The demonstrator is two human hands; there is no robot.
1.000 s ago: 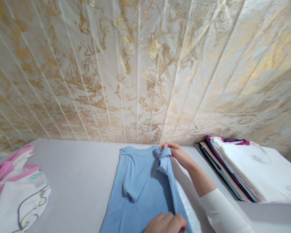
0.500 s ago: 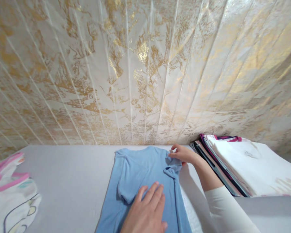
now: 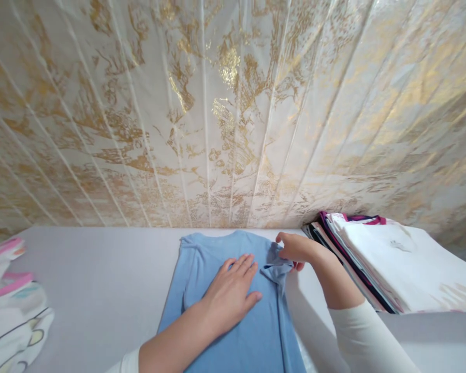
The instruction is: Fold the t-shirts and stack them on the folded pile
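Across the far side, filling most of what I can see, rises a shiny cream-and-gold covering point(image 3: 233, 114), crossed by straight pale lines. Below it spreads the pale bench point(image 3: 101, 300), its far edge running along the foot of the covering.

The blue shirt point(image 3: 252, 339) lies in the middle of the bench, neckline at the far end, close to the far edge, and its near end runs out of my sight. Over on the right sits a stack of folded clothes point(image 3: 404, 269), a white one with faint printing on top and dark, pink and purple edges showing down its left side. At the far left, partly cut off from view, lies a white and pink garment point(image 3: 13, 321) with a cartoon outline on it, well apart from the shirt.

A white sleeve point(image 3: 363, 331) covers the right forearm, stopping short of the wrist. The left hand point(image 3: 231, 292) rests palm down on the shirt's upper middle, fingers loosely extended, thumb spread out to the right, nothing gripped. The right hand point(image 3: 297, 248) is at the shirt's far right corner, left of the stack, its fingers drawn in narrow and holding a small bunched fold point(image 3: 275, 265) of the blue cloth.
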